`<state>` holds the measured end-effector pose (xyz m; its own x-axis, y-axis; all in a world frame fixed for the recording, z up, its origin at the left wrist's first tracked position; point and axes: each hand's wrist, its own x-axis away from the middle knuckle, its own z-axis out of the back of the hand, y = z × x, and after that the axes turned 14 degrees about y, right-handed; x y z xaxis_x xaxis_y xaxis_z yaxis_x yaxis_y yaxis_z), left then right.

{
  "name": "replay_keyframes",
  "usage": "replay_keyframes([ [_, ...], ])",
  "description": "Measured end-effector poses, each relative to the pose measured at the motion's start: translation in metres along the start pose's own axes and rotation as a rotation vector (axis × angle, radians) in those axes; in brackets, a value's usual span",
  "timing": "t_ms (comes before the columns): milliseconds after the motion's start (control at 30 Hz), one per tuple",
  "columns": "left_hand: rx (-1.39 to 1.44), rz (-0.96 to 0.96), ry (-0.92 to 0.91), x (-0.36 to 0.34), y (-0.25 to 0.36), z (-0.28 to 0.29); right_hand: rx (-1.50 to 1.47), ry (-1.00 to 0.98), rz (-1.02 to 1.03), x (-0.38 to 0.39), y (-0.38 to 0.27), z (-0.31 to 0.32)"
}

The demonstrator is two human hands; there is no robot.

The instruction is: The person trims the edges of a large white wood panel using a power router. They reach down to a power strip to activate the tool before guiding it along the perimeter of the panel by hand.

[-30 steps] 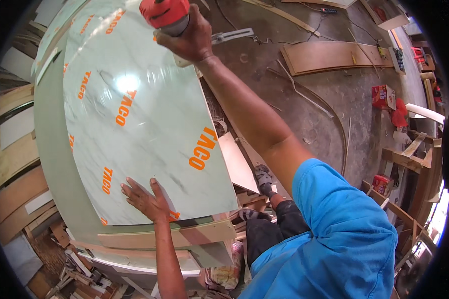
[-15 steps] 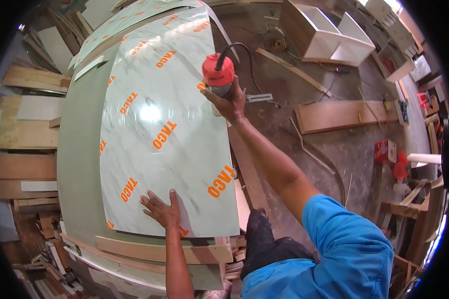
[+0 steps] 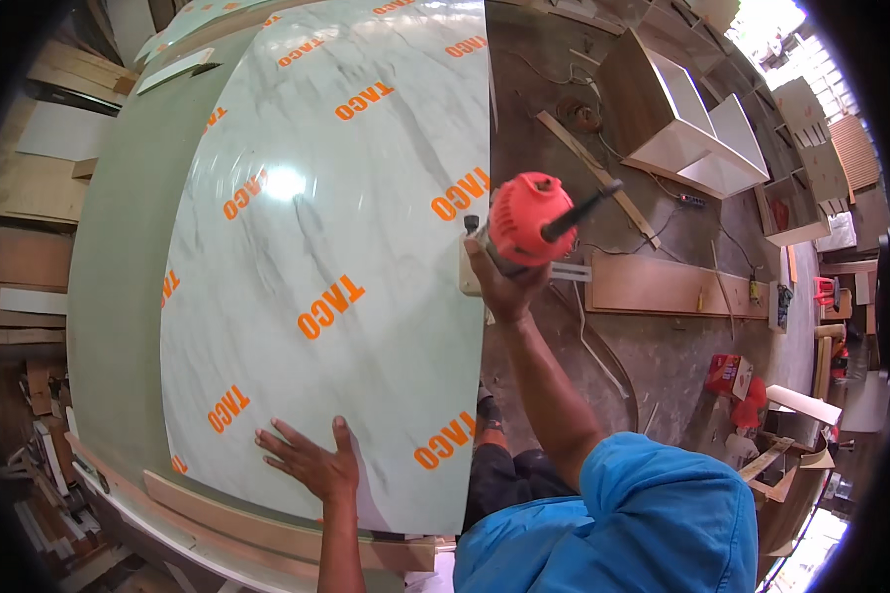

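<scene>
A glossy white marble-patterned panel (image 3: 366, 237) with orange printed lettering lies flat in front of me. My right hand (image 3: 509, 282) grips a red trim router (image 3: 529, 222) from below its motor housing. The router's pale base (image 3: 471, 269) rests at the panel's right edge, and a slotted metal guide bar (image 3: 571, 272) sticks out to the right. From its top a black cord runs off to the right. The router's bit is hidden. My left hand (image 3: 311, 460) lies with fingers spread on the near part of the panel.
Under the panel a larger greenish board (image 3: 119, 267) shows on the left. Wood strips (image 3: 267, 529) run along the near edge. On the floor to the right are a long brown board (image 3: 672, 285), a white-and-brown cabinet carcass (image 3: 692, 119) and a red box (image 3: 728, 375). Stacked offcuts (image 3: 20, 252) line the left.
My right hand has brought the router a little toward me along the panel's right edge, and its top has turned. My left hand stays spread on the panel. The whole view has shifted.
</scene>
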<state>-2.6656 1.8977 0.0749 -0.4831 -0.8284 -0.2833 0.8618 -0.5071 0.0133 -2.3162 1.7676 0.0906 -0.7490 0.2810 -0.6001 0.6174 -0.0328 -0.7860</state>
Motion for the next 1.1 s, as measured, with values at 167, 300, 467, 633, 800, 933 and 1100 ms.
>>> replay_keyframes([
  [167, 0.019, -0.021, -0.01, -0.005, 0.006, 0.001, 0.007, -0.036, -0.025, 0.005, 0.027, 0.001],
  [300, 0.021, -0.035, -0.033, -0.009, 0.005, 0.0, 0.047, 0.003, -0.044, 0.001, 0.048, -0.004],
  [467, 0.053, -0.033, -0.018, -0.011, 0.005, 0.001, -0.02, 0.025, -0.08, -0.009, 0.053, -0.019],
  [633, 0.075, -0.02, -0.035, -0.012, 0.006, 0.001, 0.019, 0.021, 0.004, -0.033, 0.061, -0.034],
  [800, 0.092, -0.005, -0.033, -0.014, 0.007, 0.004, 0.048, 0.086, 0.012, -0.052, 0.075, -0.053],
  [933, 0.091, -0.009, -0.025, -0.015, 0.009, 0.005, 0.01, 0.121, -0.033, -0.066, 0.086, -0.067],
  [1100, 0.102, -0.017, -0.02, -0.015, 0.008, 0.004, 0.036, 0.039, -0.017, -0.082, 0.1, -0.077],
])
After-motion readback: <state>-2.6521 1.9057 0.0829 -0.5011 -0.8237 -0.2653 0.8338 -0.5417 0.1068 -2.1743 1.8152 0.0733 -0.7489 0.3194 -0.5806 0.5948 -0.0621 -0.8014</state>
